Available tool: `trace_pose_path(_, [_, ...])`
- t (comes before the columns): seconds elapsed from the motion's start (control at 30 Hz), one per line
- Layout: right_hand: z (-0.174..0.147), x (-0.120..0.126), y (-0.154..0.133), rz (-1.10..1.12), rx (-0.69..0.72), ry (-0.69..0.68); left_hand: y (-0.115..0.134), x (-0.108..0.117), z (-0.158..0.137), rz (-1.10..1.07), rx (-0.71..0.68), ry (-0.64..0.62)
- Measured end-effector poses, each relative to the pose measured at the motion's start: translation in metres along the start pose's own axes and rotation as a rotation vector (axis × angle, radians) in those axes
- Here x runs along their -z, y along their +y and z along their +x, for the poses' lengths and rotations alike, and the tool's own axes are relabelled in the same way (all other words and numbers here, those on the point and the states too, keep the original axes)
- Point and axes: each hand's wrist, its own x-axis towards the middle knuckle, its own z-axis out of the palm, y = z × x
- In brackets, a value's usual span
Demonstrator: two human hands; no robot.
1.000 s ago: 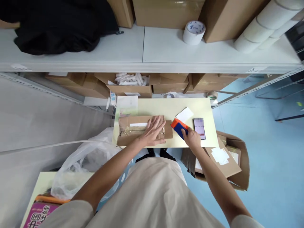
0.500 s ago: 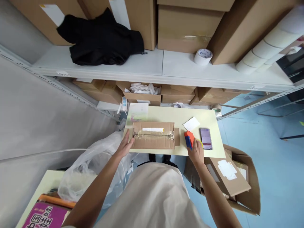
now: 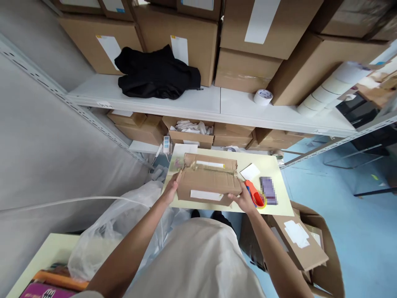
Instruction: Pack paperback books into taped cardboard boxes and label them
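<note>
Head view shows a shelving unit as the largest thing, loaded with brown boxes. Before it stands a pale table; on the floor at the right, an open box holds flattened cardboard. At the table's near side is the taped carton, tipped so that its seamed top and near side both show; whether its base touches the table cannot be told. The person's left hand and right hand have their grip clamped on its opposite ends, probably to share the weight and keep it from twisting. Just beside the right hand lies a red-and-blue tape dispenser, likely put there for easy reach, with a phone next to it and a white card behind, both clear of the carton.

As for writing, a purple package at lower left bears white characters cut off by the frame. The phone's screen is pixelated. The carton's two white labels, on top and near side, are too small to read.
</note>
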Motion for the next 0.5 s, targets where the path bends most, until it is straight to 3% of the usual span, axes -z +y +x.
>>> trace_pose_path(0.1, [0.009, 0.017, -0.027, -0.01, -0.093, 0.086, 0.025, -0.001, 0.019, -0.045, -0.071, -0.054])
trace_pose_path(0.3, [0.032, 0.032, -0.073, -0.119, -0.186, 0.325, 0.048, -0.014, 0.043, -0.162, 0.003, -0.059])
trace_pose_path(0.4, [0.044, 0.043, -0.082, -0.158, -0.166, 0.285, 0.046, -0.015, 0.049, -0.164, 0.025, -0.084])
trace_pose_path(0.5, [0.051, 0.047, -0.068, -0.12, -0.177, 0.154, 0.031, -0.021, 0.05, -0.111, 0.107, -0.106])
